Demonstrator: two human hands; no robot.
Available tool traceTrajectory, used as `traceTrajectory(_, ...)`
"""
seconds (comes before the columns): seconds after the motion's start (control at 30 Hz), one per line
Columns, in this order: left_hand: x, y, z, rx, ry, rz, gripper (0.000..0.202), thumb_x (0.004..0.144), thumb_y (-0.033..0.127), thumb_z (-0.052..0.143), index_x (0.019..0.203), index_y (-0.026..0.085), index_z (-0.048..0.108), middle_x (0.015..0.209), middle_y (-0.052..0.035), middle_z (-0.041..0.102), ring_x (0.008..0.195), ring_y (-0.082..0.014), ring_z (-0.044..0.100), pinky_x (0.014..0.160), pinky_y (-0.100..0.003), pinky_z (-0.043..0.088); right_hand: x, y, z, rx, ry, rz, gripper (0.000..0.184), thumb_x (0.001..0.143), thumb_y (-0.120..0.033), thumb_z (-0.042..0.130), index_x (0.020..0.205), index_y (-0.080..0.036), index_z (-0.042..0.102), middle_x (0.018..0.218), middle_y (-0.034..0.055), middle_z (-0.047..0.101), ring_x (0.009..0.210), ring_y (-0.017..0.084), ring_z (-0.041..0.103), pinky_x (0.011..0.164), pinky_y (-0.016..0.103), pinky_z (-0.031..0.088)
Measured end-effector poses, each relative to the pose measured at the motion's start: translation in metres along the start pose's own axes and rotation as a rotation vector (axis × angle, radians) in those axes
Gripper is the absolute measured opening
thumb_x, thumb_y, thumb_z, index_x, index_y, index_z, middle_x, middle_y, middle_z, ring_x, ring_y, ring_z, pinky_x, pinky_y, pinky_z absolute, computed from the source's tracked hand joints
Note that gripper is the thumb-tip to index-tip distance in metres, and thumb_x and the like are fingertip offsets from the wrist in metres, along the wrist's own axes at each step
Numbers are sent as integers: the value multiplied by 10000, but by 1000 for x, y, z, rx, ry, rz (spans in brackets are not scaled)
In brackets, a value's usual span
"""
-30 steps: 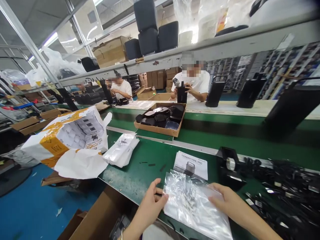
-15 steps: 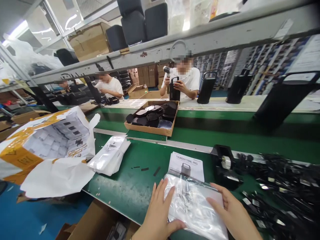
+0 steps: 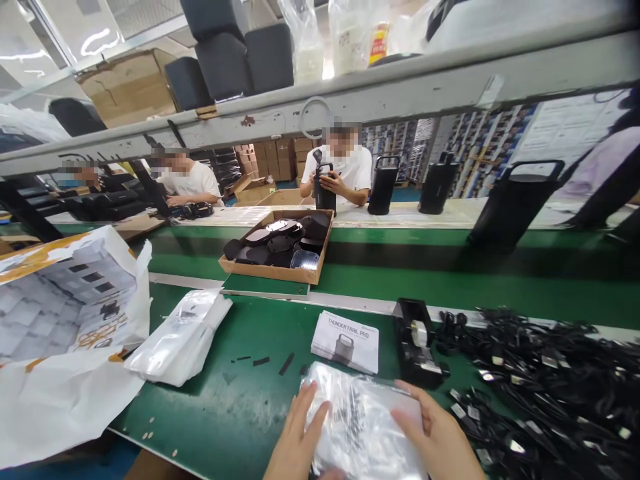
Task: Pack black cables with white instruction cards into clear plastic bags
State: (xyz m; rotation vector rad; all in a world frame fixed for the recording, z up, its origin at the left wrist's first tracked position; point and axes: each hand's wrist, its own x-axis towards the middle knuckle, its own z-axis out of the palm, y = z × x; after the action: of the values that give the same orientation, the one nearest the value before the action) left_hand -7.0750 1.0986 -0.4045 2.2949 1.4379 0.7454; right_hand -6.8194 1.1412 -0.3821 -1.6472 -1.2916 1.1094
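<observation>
A clear plastic bag (image 3: 367, 427) lies in front of me, bright with glare; dark and pale contents show dimly through it. My left hand (image 3: 295, 433) rests along its left side, fingers stretched and apart, touching the plastic. On the other side, my right hand (image 3: 437, 437) grips the right edge, thumb on top and fingers curled round the far corner. Just beyond the bag sits a stack of printed manuals (image 3: 346, 341) reading "Thunder Trail Pro". A black tape dispenser (image 3: 419, 343) with a white roll stands to the manuals' right.
Tangled black cables (image 3: 540, 373) cover the right side. Flat plastic bags (image 3: 180, 337) lie left, beside an opened white-and-orange carton (image 3: 115, 280). A cardboard tray (image 3: 270, 273) holds dark parts. Several black strips (image 3: 261, 362) lie nearby. Co-workers sit across the green bench; a shelf beam (image 3: 390, 93) hangs overhead.
My view has swung a little to the right, so the bench things sit further left. My left hand has shifted toward the bag's left edge. My right hand keeps its grip.
</observation>
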Motion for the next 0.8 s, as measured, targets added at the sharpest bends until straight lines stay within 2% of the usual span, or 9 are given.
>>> traceTrajectory(0.13, -10, 13, 9, -44, 93, -68, 651, 818, 569, 509, 1400, 347, 318, 1452, -119, 370, 1334, -339, 312, 1065, -507, 308, -1, 13, -8, -11, -15, -2, 501, 667, -449, 602, 1111, -216, 610, 1062, 79, 706, 909, 267, 669, 753, 305, 536)
traceTrajectory(0.27, -2, 29, 7, -99, 182, -264, 576, 875, 564, 394, 1365, 261, 386, 1453, -143, 357, 1295, -321, 385, 1005, -471, 401, -1, 19, -20, -109, -72, 0, 487, 733, -512, 546, 1118, -221, 613, 917, 79, 727, 769, 238, 689, 685, 285, 556)
traceTrajectory(0.33, 5, 34, 7, -96, 203, -374, 530, 900, 519, 374, 1346, 235, 405, 1437, -151, 375, 1274, -324, 411, 969, -491, 427, -4, 16, -27, -225, -57, -106, 397, 774, -518, 513, 1008, -240, 673, 952, 83, 709, 782, 224, 686, 668, 272, 560)
traceTrajectory(0.4, 11, 35, 8, -77, 211, -431, 471, 913, 442, 386, 1338, 239, 407, 1416, -145, 402, 1260, -325, 421, 944, -509, 437, -8, 13, -32, -383, 28, -270, 329, 807, -504, 495, 885, -275, 718, 1067, 72, 672, 874, 221, 673, 693, 269, 559)
traceTrajectory(0.47, 13, 35, 9, -63, 223, -401, 443, 912, 367, 406, 1338, 248, 392, 1404, -135, 415, 1259, -318, 417, 942, -513, 433, -13, 10, -32, -529, 144, -394, 316, 831, -493, 477, 875, -301, 724, 1101, 52, 659, 914, 220, 665, 715, 287, 562)
traceTrajectory(0.53, 13, 34, 9, -63, 240, -326, 457, 903, 321, 429, 1349, 250, 358, 1401, -133, 411, 1267, -309, 401, 956, -508, 420, -17, 9, -28, -606, 225, -449, 348, 851, -485, 445, 961, -277, 702, 1057, 52, 681, 907, 226, 666, 724, 318, 567)
traceTrajectory(0.63, 10, 35, 2, -99, 234, -275, 480, 910, 290, 425, 1371, 241, 300, 1396, -136, 407, 1277, -288, 389, 981, -480, 407, -20, 9, -19, -620, 283, -434, 415, 845, -503, 423, 1002, -212, 673, 972, 69, 710, 891, 261, 661, 733, 392, 562)
traceTrajectory(0.73, 9, 39, -9, -147, 156, -292, 484, 925, 276, 404, 1384, 222, 259, 1404, -139, 386, 1295, -260, 367, 1017, -450, 384, -21, 5, -15, -584, 277, -388, 366, 820, -497, 455, 888, -233, 700, 926, 63, 705, 863, 270, 647, 733, 418, 540)
traceTrajectory(0.8, 9, 42, -14, -160, 113, -301, 492, 924, 265, 401, 1386, 202, 242, 1411, -145, 366, 1309, -249, 342, 1040, -451, 362, -22, -1, -14, -575, 296, -384, 368, 817, -488, 441, 834, -242, 714, 970, 78, 677, 864, 272, 633, 751, 434, 519)
